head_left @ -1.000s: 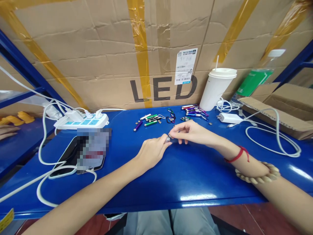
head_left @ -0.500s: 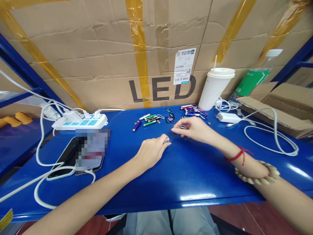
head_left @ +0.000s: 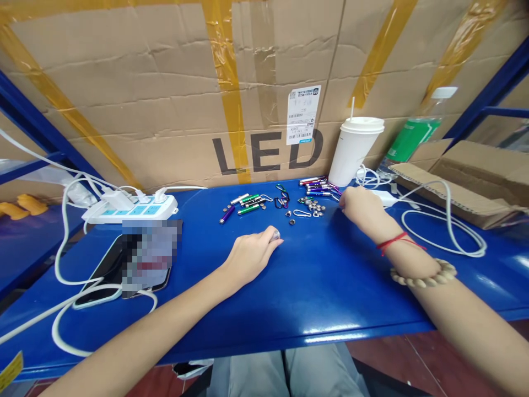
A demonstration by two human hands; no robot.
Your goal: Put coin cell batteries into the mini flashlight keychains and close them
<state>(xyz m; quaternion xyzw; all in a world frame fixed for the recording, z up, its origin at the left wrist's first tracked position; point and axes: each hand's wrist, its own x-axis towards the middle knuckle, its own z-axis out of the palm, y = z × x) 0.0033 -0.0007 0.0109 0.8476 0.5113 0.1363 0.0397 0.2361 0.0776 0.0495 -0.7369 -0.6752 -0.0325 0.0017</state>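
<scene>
My left hand [head_left: 249, 255] is closed above the middle of the blue table, gripping a small shiny silver piece [head_left: 275, 235] between thumb and fingers; most of it is hidden. Off to the right, my right hand [head_left: 363, 210] has its fingers curled, and whatever they may hold is out of sight. It is beside a pile of purple, blue and red mini flashlights [head_left: 317, 188]. Between the hands lie several button cells [head_left: 316, 206], a silver carabiner clip [head_left: 302, 213] and a small dark ring [head_left: 292, 222]. Green, purple and silver mini flashlights [head_left: 249, 209] form a second group farther left.
A white cup with a straw [head_left: 356, 151] and a green-labelled bottle [head_left: 414, 138] stand at the back right, near an open cardboard box [head_left: 475, 176]. White cables loop there. On the left are a power strip [head_left: 165, 208] and phones [head_left: 107, 270]. A large carton [head_left: 173, 99] backs the table.
My right hand has moved right, from near the small parts to beside the right-hand flashlight pile, uncovering button cells and clips. My left hand keeps its grip. The view has shifted slightly.
</scene>
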